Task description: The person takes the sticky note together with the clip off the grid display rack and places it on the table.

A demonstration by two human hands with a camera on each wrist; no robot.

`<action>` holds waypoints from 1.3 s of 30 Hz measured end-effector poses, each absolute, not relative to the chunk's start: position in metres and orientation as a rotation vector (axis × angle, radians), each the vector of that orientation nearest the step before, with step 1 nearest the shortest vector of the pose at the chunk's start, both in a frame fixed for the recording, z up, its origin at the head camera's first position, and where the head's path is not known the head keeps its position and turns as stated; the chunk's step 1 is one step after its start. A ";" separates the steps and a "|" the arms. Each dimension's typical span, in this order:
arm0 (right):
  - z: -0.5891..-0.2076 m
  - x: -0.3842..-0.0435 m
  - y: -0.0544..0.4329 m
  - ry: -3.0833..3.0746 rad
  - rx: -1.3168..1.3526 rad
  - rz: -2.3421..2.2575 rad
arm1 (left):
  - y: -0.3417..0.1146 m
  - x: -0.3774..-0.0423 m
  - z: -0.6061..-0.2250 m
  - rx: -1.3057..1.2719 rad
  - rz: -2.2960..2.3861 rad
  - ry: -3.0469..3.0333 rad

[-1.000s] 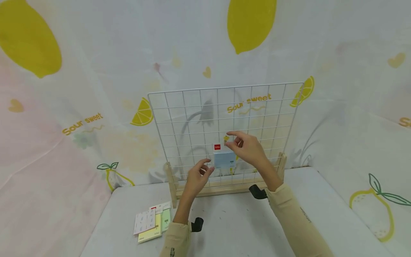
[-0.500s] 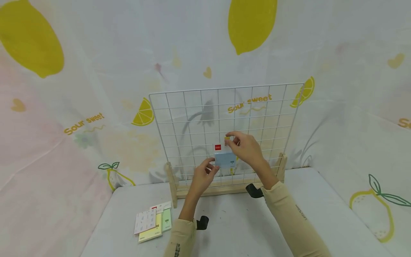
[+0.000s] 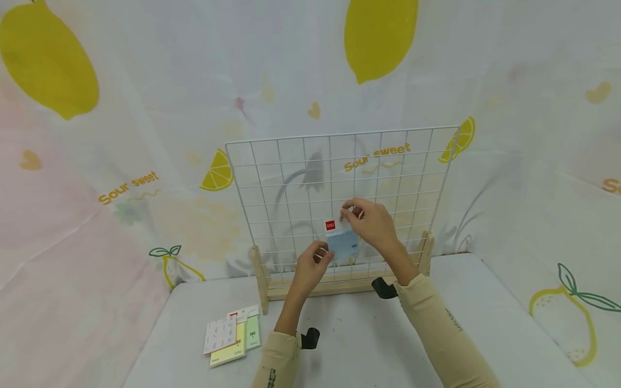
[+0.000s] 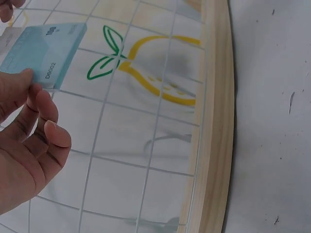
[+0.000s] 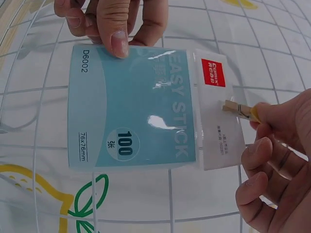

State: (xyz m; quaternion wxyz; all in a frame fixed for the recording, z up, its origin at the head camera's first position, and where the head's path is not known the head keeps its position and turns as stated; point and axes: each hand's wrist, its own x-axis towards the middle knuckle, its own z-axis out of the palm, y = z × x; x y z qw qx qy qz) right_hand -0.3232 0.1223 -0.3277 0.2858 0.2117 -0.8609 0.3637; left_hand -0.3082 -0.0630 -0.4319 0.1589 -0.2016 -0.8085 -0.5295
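A pack of light-blue sticky notes (image 3: pixel 342 246) with a white header card is up against a white wire grid (image 3: pixel 291 186). My left hand (image 3: pixel 309 265) pinches the pack's edge; in the left wrist view the thumb (image 4: pixel 24 80) lies on its face. At the header, my right hand (image 3: pixel 372 225) pinches the end of a small wooden clothespin (image 5: pixel 238 109), plain in the right wrist view. The clothespin's tip lies over the header card, near a red logo. Whether it also grips a grid wire cannot be told.
Wooden feet and a base bar (image 3: pixel 335 285) support the grid on the white table (image 3: pixel 349 345). Several packs, among them a yellow one (image 3: pixel 228 353) and a green one (image 3: pixel 252 333), lie overlapping at the left. Lemon-printed cloth (image 3: pixel 160 81) hangs behind.
My left hand has moved right and taken hold of the blue sticky-note pack, which now tilts slightly. My right thumb and finger have come closer together on the clothespin.
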 end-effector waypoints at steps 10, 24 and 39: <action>-0.334 -0.325 0.121 -2.226 0.599 0.977 | -0.063 -0.303 -0.430 -0.612 -1.642 -2.292; -0.333 -0.323 0.125 -2.027 0.663 1.061 | -0.065 -0.302 -0.438 -0.638 -1.600 -2.348; -0.330 -0.316 0.135 -2.084 0.675 1.103 | -0.079 -0.295 -0.442 -0.560 -1.640 -2.323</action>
